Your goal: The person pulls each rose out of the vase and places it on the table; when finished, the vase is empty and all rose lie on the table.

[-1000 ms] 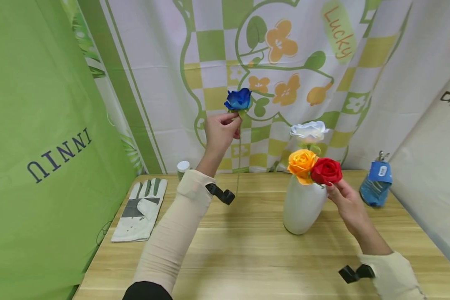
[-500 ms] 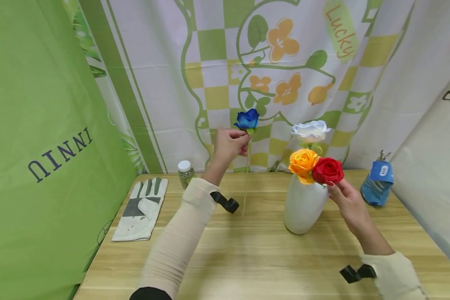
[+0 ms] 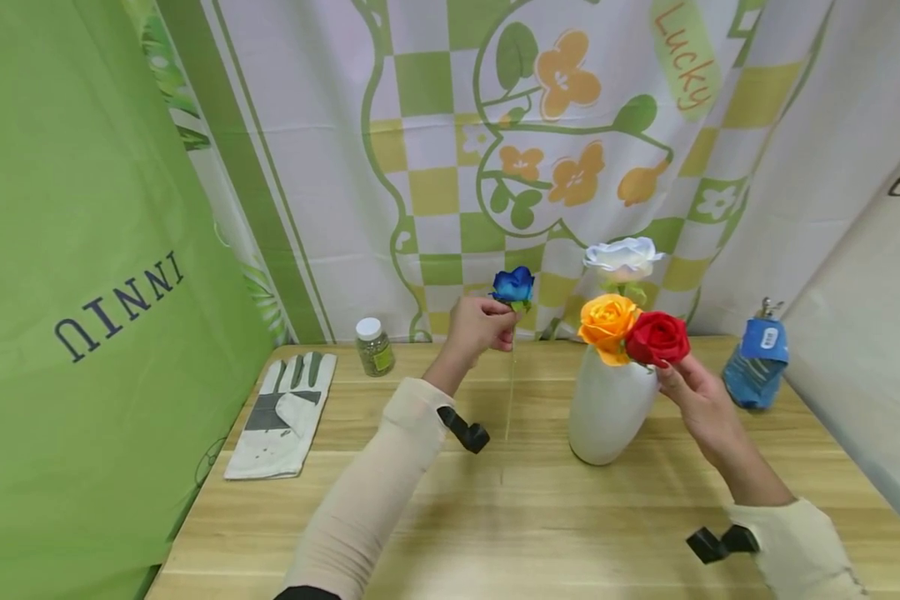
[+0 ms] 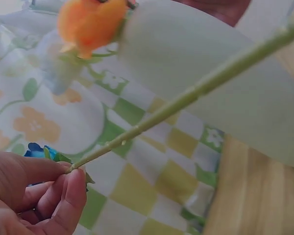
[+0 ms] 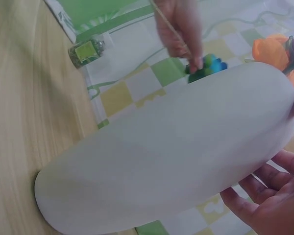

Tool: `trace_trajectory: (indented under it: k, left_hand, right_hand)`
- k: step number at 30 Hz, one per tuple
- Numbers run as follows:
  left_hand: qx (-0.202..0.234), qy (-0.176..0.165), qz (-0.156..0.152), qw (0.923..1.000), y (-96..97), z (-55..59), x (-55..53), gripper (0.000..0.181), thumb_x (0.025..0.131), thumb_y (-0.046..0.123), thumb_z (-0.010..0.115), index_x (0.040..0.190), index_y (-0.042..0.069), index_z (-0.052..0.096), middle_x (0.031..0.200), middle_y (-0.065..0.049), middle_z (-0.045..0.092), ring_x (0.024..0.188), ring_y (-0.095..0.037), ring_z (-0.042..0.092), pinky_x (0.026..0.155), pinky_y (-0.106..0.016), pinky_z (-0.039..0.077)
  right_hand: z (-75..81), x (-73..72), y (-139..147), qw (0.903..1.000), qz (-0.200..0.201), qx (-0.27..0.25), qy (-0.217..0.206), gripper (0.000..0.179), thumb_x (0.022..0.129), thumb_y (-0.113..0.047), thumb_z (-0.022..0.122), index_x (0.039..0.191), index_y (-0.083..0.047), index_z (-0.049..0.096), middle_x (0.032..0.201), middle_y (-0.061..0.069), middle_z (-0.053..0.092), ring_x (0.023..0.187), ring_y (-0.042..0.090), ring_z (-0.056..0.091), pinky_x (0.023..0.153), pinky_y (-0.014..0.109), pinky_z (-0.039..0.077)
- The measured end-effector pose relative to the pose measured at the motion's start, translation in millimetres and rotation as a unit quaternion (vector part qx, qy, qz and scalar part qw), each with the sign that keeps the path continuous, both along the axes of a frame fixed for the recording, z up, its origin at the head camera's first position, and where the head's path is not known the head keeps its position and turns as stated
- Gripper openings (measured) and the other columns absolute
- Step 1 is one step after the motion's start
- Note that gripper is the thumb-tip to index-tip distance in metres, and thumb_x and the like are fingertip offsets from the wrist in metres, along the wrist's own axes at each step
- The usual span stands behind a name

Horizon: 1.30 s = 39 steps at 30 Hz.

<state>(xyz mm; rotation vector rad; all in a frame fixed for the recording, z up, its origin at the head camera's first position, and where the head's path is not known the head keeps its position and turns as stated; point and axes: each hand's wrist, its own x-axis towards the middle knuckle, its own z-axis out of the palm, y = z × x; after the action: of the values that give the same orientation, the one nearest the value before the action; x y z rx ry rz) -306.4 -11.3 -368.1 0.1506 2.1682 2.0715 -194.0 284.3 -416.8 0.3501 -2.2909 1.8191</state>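
My left hand (image 3: 482, 325) pinches a blue rose (image 3: 513, 285) just under its bloom. Its long thin green stem (image 4: 186, 98) hangs down, with the lower end above the table. A tall white vase (image 3: 607, 412) stands on the table to the right of that flower. My right hand (image 3: 701, 408) holds the vase near its rim, with fingers along the side and thumb by the mouth in the right wrist view. A white rose (image 3: 622, 258), an orange rose (image 3: 607, 325) and a red rose (image 3: 657, 338) stand in the vase. Their blooms hide the vase's mouth.
A work glove (image 3: 281, 417) lies at the table's left, beside a small white-capped jar (image 3: 375, 348). A blue packet with a metal clip (image 3: 757, 362) stands at the back right. Behind the wooden table (image 3: 450, 533) hangs a patterned curtain (image 3: 435, 192).
My left hand has moved down and to the right with the blue rose, closer to the vase. My right hand and the vase have stayed in place.
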Motion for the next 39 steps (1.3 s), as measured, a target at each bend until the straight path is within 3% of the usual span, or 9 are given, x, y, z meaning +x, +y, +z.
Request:
trace_trajectory:
  k: [11, 15, 22, 30, 39]
  left_hand:
    - [-0.010, -0.041, 0.004, 0.9991, 5.7, -26.6, 9.7, 0.019, 0.089, 0.001, 0.071, 0.100, -0.014, 0.070, 0.055, -0.004, 0.060, 0.046, -0.010, 0.058, 0.045, -0.023, 0.056]
    - [-0.005, -0.056, 0.021, 0.9982, 6.6, -40.0, 10.8, 0.019, 0.089, 0.000, 0.071, 0.099, -0.016, 0.069, 0.053, -0.004, 0.059, 0.044, -0.010, 0.058, 0.044, -0.024, 0.056]
    - [-0.006, -0.069, 0.055, 0.9961, 8.0, -61.6, 10.2, 0.010, 0.087, -0.001, 0.072, 0.086, -0.011, 0.070, 0.051, -0.004, 0.058, 0.041, -0.011, 0.058, 0.045, -0.029, 0.058]
    - [-0.033, -0.072, 0.081, 0.9935, 9.0, -79.5, 9.0, 0.009, 0.086, -0.001, 0.074, 0.081, -0.007, 0.071, 0.051, -0.004, 0.059, 0.041, -0.011, 0.059, 0.050, -0.034, 0.061]
    - [-0.087, -0.073, 0.086, 0.9898, 10.4, -100.2, 4.3, 0.009, 0.086, -0.003, 0.072, 0.082, -0.011, 0.072, 0.050, -0.003, 0.057, 0.039, -0.009, 0.057, 0.053, -0.036, 0.062]
  right_hand:
    - [1.9, 0.5, -1, 0.9999, -0.001, 0.013, 0.001, 0.047, 0.107, -0.021, 0.046, 0.152, -0.011, 0.041, 0.127, -0.031, 0.051, 0.111, -0.015, 0.053, 0.087, 0.002, 0.049]
    - [1.8, 0.7, 0, 0.9999, -0.001, 0.014, -0.001, 0.047, 0.107, -0.022, 0.046, 0.153, -0.011, 0.041, 0.127, -0.031, 0.051, 0.111, -0.015, 0.052, 0.087, 0.002, 0.049]
    - [1.9, 1.2, 0, 0.9999, -0.001, 0.013, -0.001, 0.047, 0.107, -0.022, 0.045, 0.152, -0.012, 0.042, 0.126, -0.031, 0.051, 0.111, -0.014, 0.053, 0.088, 0.002, 0.049]
    - [2.1, 0.8, 0, 0.9999, -0.002, 0.013, -0.003, 0.047, 0.106, -0.022, 0.046, 0.152, -0.011, 0.042, 0.125, -0.031, 0.052, 0.110, -0.014, 0.053, 0.087, 0.002, 0.049]
    - [2.2, 1.4, 0, 0.9999, 0.000, 0.002, -0.010, 0.047, 0.106, -0.022, 0.047, 0.152, -0.010, 0.042, 0.124, -0.031, 0.052, 0.110, -0.012, 0.053, 0.088, 0.002, 0.048]
